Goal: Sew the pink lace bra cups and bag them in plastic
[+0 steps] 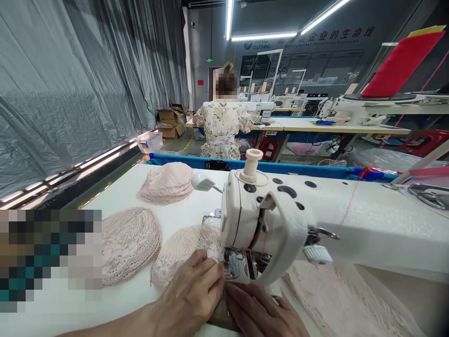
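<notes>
My left hand (196, 285) has its fingers curled in a pinch on lace fabric, just left of the sewing machine's needle area. A pale pink lace piece (175, 252) lies flat beyond it and partly under the machine head. To the right, my right hand (264, 311) has its fingers bent together on the fabric's edge, close in front of the presser foot. Between the hands a strip of fabric (222, 318) shows in shadow. The white sewing machine (291, 224) stands over both hands, and its head hides the far side of the stitching spot.
Stacked lace cups (131, 245) and a pink stack (166, 182) lie left on the white table (115, 187). More lace (326, 290) rests beneath the machine arm. A seated person (222, 121) works ahead, behind a blue cloth edge (273, 167). A blurred patch covers the far left.
</notes>
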`<state>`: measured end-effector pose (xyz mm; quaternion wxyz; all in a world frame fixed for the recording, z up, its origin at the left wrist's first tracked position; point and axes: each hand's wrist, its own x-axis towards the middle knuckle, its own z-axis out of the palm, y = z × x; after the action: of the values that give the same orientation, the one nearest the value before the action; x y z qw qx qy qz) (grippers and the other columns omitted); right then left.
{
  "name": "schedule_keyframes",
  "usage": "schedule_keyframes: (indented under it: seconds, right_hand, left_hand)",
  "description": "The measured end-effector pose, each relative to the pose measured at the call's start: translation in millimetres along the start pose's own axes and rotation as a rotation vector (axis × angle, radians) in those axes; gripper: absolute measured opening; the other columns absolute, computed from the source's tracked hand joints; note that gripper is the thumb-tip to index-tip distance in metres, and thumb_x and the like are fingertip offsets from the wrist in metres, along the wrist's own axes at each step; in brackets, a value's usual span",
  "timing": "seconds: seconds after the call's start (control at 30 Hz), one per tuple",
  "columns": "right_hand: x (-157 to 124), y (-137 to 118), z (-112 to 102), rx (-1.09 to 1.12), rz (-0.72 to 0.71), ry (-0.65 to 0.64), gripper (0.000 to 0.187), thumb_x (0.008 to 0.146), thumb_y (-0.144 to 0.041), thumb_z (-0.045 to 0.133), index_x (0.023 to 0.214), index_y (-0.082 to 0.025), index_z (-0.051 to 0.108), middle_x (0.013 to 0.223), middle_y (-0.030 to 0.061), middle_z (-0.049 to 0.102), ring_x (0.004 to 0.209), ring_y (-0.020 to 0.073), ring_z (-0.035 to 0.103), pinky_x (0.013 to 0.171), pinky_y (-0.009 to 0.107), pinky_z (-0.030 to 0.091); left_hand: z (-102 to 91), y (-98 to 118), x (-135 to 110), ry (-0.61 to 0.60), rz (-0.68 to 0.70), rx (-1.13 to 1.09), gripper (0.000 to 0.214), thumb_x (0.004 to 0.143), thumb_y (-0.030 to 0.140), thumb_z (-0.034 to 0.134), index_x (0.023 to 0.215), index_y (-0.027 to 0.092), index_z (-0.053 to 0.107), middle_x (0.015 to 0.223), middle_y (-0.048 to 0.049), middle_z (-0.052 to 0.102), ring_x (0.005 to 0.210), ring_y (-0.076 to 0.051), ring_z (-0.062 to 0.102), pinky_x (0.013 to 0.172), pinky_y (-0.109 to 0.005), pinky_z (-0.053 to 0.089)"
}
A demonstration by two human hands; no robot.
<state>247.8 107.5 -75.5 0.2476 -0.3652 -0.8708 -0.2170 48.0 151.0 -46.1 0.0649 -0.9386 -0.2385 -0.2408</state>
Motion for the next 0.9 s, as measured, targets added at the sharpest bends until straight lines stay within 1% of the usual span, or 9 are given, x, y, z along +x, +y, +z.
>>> schedule_keyframes:
  seconds: [0.1, 0.23, 0.33, 0.4, 0.5, 0.6, 0.73, 0.83, 0.9]
  right_hand:
    - [0, 3, -4, -0.003, -0.011, 0.0, 0.03, 0.099, -0.032, 0.039, 0.116, -0.022, 0.063, 0.104, 0.0113, 0.071, 0.084, 0.0205, 0.065, 0.069, 0.03, 0.048]
    - [5, 5, -5, 0.061, -0.05, -0.038, 0.032, 0.1, -0.023, 0.034, 0.112, -0.02, 0.063, 0.109, 0.0076, 0.07, 0.078, 0.0169, 0.065, 0.067, 0.028, 0.046]
    - [9, 3, 0, 0.094, -0.017, 0.009, 0.035, 0.099, -0.015, 0.031, 0.108, -0.018, 0.065, 0.109, 0.0044, 0.071, 0.075, 0.0163, 0.064, 0.064, 0.029, 0.043]
    - [10, 1, 3, 0.111, 0.024, 0.039, 0.034, 0.098, -0.014, 0.033, 0.107, -0.018, 0.065, 0.109, 0.0036, 0.071, 0.076, 0.017, 0.064, 0.063, 0.029, 0.042]
    - [9, 1, 5, 0.14, 0.056, 0.047, 0.033, 0.099, -0.017, 0.033, 0.107, -0.02, 0.065, 0.109, 0.0023, 0.071, 0.079, 0.0176, 0.063, 0.065, 0.03, 0.042]
    - [11, 1, 2, 0.144, 0.069, 0.082, 0.034, 0.1, -0.019, 0.032, 0.106, -0.021, 0.065, 0.106, 0.0021, 0.072, 0.078, 0.0177, 0.063, 0.064, 0.03, 0.041]
    - [17, -3, -5, 0.219, 0.103, 0.063, 0.028, 0.099, -0.02, 0.036, 0.106, -0.021, 0.064, 0.106, 0.002, 0.071, 0.082, 0.0177, 0.062, 0.069, 0.032, 0.041]
    - [18, -6, -13, 0.295, 0.088, 0.05, 0.019, 0.097, -0.023, 0.044, 0.097, -0.02, 0.063, 0.096, 0.0008, 0.072, 0.08, 0.0166, 0.06, 0.07, 0.032, 0.039]
    - [14, -3, -21, 0.274, 0.067, -0.001, 0.013, 0.092, -0.028, 0.052, 0.084, -0.021, 0.06, 0.079, -0.0016, 0.069, 0.072, 0.0157, 0.057, 0.064, 0.03, 0.038]
  left_hand:
    - [-4.4, 1, 3, -0.019, -0.026, 0.016, 0.026, 0.091, 0.002, 0.04, 0.076, 0.014, 0.057, 0.073, -0.0029, 0.057, 0.07, -0.016, 0.054, 0.073, -0.034, 0.043]
    - [-12.9, -2, 10, -0.053, -0.034, -0.016, 0.025, 0.093, 0.005, 0.041, 0.077, 0.016, 0.057, 0.078, -0.0012, 0.058, 0.074, -0.014, 0.055, 0.077, -0.031, 0.043]
    - [-15.5, -10, 14, -0.08, -0.062, -0.078, 0.022, 0.095, 0.009, 0.041, 0.081, 0.016, 0.056, 0.081, -0.0003, 0.06, 0.076, -0.013, 0.055, 0.081, -0.031, 0.042]
    - [-14.4, -16, 13, -0.072, -0.073, -0.098, 0.023, 0.096, 0.009, 0.04, 0.081, 0.016, 0.056, 0.08, -0.0001, 0.059, 0.074, -0.014, 0.054, 0.082, -0.033, 0.041]
    - [-11.0, -20, 12, -0.077, -0.08, -0.089, 0.022, 0.096, 0.011, 0.042, 0.08, 0.015, 0.056, 0.079, 0.0, 0.058, 0.074, -0.014, 0.053, 0.082, -0.032, 0.04]
    - [-6.4, -21, 11, -0.079, -0.109, -0.045, 0.017, 0.095, 0.013, 0.045, 0.082, 0.016, 0.056, 0.082, -0.0011, 0.058, 0.079, -0.016, 0.054, 0.081, -0.032, 0.04]
    - [4.6, -23, 7, -0.085, -0.105, 0.002, 0.012, 0.093, 0.013, 0.048, 0.087, 0.016, 0.058, 0.087, -0.0015, 0.059, 0.083, -0.016, 0.054, 0.086, -0.033, 0.039]
    - [11.2, -23, -4, -0.052, -0.145, 0.071, 0.013, 0.092, 0.013, 0.049, 0.097, 0.018, 0.06, 0.097, -0.0033, 0.062, 0.091, -0.018, 0.055, 0.088, -0.033, 0.038]
    - [9.9, -18, -16, -0.029, -0.116, 0.064, 0.018, 0.089, 0.012, 0.053, 0.104, 0.019, 0.061, 0.102, -0.0041, 0.064, 0.093, -0.019, 0.056, 0.082, -0.031, 0.04]
